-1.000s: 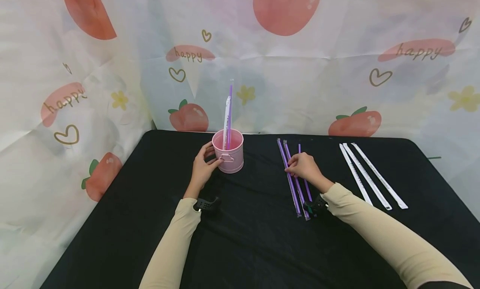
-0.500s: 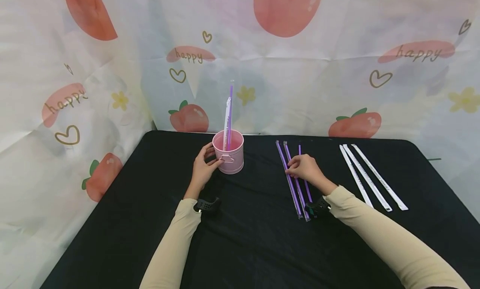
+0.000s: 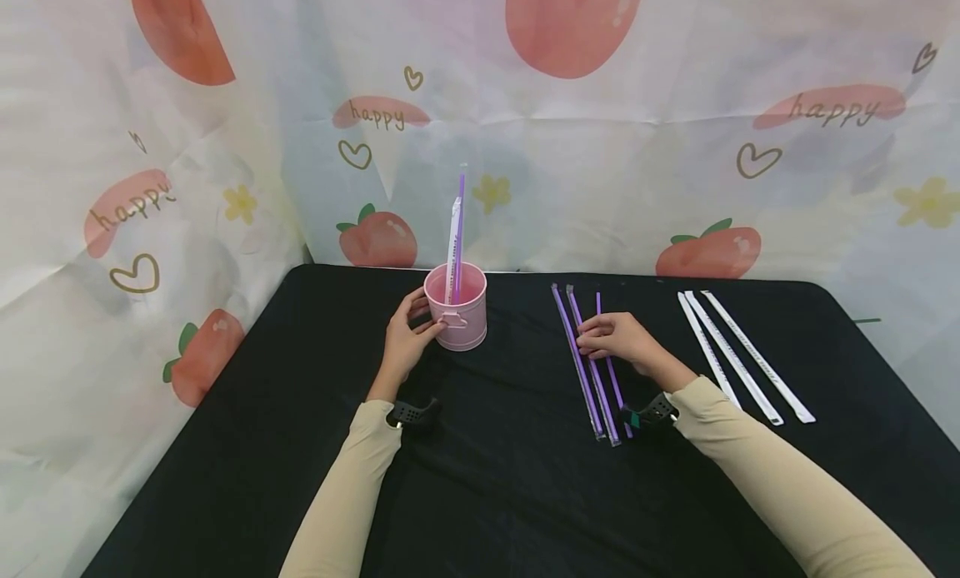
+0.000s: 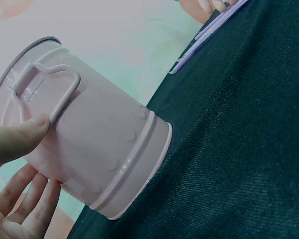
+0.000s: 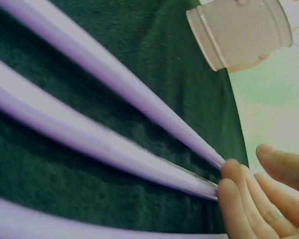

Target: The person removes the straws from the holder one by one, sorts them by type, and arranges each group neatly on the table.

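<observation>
My left hand holds a small pink bucket at its left side, with the thumb on the bail handle and the fingers round the wall. A purple straw and a white paper-wrapped straw stand upright inside. To the right, my right hand is over three purple straws in clear wrappers, lying side by side on the black cloth. In the right wrist view, its fingertips are right at the straws' far part, and the thumb is spread away from them.
Three white paper-wrapped straws lie on the right of the black-covered table, just beyond the right forearm. A printed backdrop rises behind the table and along its left.
My right hand has loosened its fingers and drawn slightly right from the leftmost purple straw, whose far end has shifted a little left. The left hand stays on the bucket.
</observation>
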Available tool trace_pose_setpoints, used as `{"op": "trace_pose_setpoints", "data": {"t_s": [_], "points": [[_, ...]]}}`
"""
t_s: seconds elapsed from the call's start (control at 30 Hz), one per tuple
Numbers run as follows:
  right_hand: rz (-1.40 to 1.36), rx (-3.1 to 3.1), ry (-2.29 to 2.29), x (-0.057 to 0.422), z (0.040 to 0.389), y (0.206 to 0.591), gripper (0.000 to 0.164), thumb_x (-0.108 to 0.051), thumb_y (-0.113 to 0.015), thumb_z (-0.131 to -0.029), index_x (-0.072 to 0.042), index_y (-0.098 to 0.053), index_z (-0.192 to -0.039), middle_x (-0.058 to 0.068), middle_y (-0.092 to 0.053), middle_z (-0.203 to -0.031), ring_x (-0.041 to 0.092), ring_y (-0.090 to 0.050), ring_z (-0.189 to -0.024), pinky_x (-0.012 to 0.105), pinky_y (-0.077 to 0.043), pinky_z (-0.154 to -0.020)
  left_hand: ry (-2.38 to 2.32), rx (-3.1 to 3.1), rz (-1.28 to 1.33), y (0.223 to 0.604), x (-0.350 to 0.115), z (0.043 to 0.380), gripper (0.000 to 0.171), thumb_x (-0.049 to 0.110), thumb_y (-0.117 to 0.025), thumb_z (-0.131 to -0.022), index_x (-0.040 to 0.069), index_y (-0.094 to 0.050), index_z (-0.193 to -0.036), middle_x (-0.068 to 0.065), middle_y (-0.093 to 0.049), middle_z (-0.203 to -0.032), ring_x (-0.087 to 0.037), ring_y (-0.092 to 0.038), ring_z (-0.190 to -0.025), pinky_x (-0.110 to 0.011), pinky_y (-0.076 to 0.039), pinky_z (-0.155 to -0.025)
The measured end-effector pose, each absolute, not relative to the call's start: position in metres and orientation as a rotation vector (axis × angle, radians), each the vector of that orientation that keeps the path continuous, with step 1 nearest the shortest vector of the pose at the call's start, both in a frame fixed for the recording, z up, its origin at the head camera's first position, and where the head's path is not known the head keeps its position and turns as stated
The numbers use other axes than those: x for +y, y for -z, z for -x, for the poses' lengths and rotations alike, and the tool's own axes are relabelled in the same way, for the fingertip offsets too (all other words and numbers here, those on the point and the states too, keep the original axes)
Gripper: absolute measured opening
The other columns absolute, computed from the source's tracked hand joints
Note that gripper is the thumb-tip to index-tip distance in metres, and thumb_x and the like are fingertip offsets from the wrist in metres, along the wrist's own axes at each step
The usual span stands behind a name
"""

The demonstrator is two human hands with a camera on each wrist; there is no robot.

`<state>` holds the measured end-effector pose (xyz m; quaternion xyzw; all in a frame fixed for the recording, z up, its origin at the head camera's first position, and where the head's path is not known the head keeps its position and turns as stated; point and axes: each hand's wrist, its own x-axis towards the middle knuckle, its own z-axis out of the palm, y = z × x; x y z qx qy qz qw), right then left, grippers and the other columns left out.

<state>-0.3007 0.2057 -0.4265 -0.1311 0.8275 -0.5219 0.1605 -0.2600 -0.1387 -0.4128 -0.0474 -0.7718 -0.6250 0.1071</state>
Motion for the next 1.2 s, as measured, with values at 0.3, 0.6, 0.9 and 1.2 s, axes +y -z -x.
{"op": "trace_pose_setpoints", "data": {"t_s": [0.3, 0.6, 0.9, 1.2], "points": [[0.493, 2.211, 1.493, 0.217, 0.300, 0.419, 0.041, -0.004, -0.053, -0.094, 0.015, -0.043, -0.129, 0.036, -0.054, -0.122, 0.019, -0.068, -0.095, 0.037, -0.058, -0.084, 1.842, -2.259, 0.168, 0.413, -0.139, 0.259, 0.064, -0.002, -0.069, -0.081, -0.001, -0.040, -0.138, -0.025, -0.049, -0.133, -0.038, -0.048, -0.123, -0.046, -0.046, -0.102], [0.608, 2.237, 1.531, 0.219, 0.299, 0.404, 0.043, -0.009, -0.055, -0.094, 0.013, -0.044, -0.129, 0.039, -0.051, -0.124, 0.016, -0.069, -0.097, 0.041, -0.056, -0.086, 1.848, -2.251, 0.180, 0.414, -0.139, 0.259, 0.063, -0.002, -0.067, -0.082, -0.001, -0.039, -0.139, -0.026, -0.047, -0.134, -0.039, -0.047, -0.124, -0.048, -0.045, -0.103], [0.740, 2.230, 1.589, 0.215, 0.301, 0.384, 0.045, -0.014, -0.056, -0.094, 0.011, -0.045, -0.129, -0.001, -0.068, -0.110, 0.009, -0.068, -0.096, 0.033, -0.057, -0.084, 1.856, -2.242, 0.187, 0.414, -0.140, 0.260, 0.064, -0.002, -0.068, -0.082, 0.000, -0.039, -0.139, -0.026, -0.047, -0.134, -0.039, -0.047, -0.125, -0.047, -0.045, -0.103], [0.756, 2.228, 1.655, 0.202, 0.304, 0.364, 0.041, -0.016, -0.058, -0.093, 0.006, -0.050, -0.127, 0.002, -0.067, -0.113, 0.007, -0.068, -0.096, 0.028, -0.057, -0.083, 1.861, -2.231, 0.194, 0.414, -0.140, 0.259, 0.064, -0.002, -0.068, -0.082, -0.001, -0.039, -0.139, -0.026, -0.047, -0.134, -0.040, -0.047, -0.124, -0.050, -0.044, -0.103]]}}
